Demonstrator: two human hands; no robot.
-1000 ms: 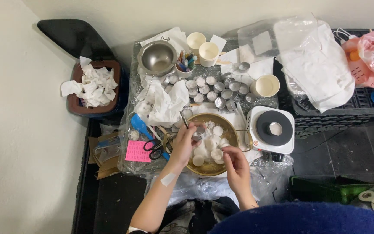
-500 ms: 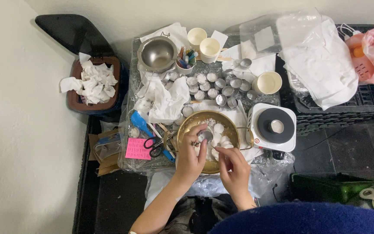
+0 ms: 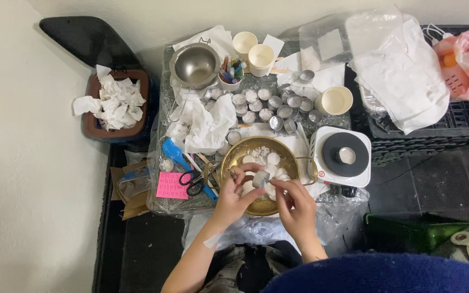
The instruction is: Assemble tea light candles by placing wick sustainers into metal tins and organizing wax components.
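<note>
1. the left hand (image 3: 233,198) and the right hand (image 3: 294,203) are meeting over the near half of a brass bowl (image 3: 289,157), with its near rim lying just under the knuckles.
2. both are pinching a small tealight candle (image 3: 260,178), held between the fingertips above the bowl's middle; the left fingers are clamped on its left side, the right thumb and forefinger closing on its right side.
3. beyond the fingertips, loose white wax discs (image 3: 273,158) are lying in the bowl, just past the held candle.
4. to the left of the left fingers, scissors (image 3: 194,182) and a pink paper card (image 3: 171,185) are crowding the table edge, leaving little room that way.
5. to the right of the right fingers, a white hot plate (image 3: 343,156) is sitting near the bowl's handle, close beside it.
6. farther beyond the fingers, a cluster of small metal cups (image 3: 278,106) and a steel pot (image 3: 195,65) are filling the far side.
7. both forearms are angling in from the near edge, wrists bent slightly, palms turned toward each other.
</note>
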